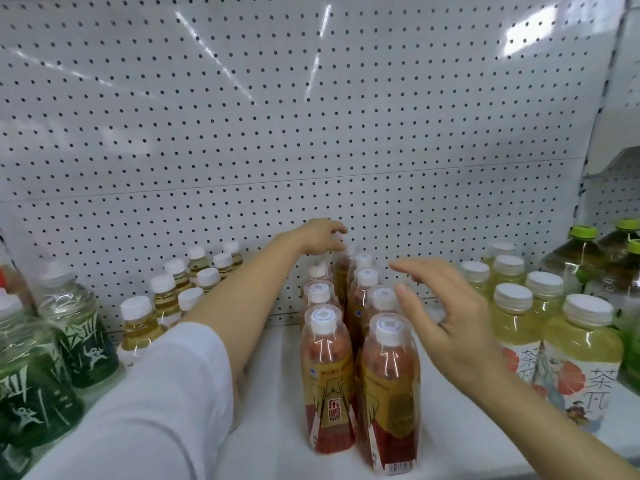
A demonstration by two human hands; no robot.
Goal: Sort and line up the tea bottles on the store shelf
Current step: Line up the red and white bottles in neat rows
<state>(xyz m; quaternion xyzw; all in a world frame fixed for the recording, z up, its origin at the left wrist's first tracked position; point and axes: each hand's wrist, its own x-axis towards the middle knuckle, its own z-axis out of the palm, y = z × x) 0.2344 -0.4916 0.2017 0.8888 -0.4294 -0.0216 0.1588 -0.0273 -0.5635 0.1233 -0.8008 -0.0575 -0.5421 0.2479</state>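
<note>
Several red tea bottles (389,393) with gold labels and white caps stand in two rows running back across the white shelf (270,441). My left hand (322,235) reaches to the back of the left row and grips the top of the rearmost red bottle (341,268), which leans. My right hand (446,313) hovers open beside the right row, fingers spread, just right of the caps; I cannot tell whether it touches them.
Pale yellow tea bottles (138,327) stand in rows at the left back. Green-labelled bottles (78,327) crowd the far left. Light green tea bottles with flower labels (581,355) fill the right, with large green-capped bottles (581,258) behind. A pegboard wall (277,116) backs the shelf.
</note>
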